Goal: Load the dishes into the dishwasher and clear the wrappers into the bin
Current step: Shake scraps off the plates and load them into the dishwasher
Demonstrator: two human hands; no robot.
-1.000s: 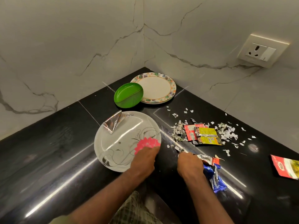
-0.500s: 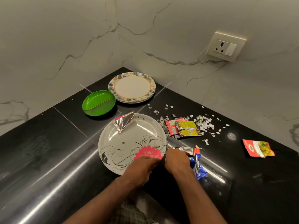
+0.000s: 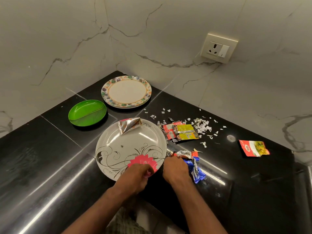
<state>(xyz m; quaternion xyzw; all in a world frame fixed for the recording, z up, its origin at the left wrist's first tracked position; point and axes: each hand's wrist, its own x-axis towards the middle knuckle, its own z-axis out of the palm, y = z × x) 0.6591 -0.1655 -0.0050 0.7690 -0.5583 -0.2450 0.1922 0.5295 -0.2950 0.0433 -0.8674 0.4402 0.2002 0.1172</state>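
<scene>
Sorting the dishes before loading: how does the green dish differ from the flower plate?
The green dish is smaller, plain green and lies free; the flower plate is larger, white with a pink flower, carries a foil wrapper, and the left hand grips its near rim. Both rest on the black counter.

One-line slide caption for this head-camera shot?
Left hand grips white flowered plate; right hand gathers crumpled blue foil wrappers.
</scene>
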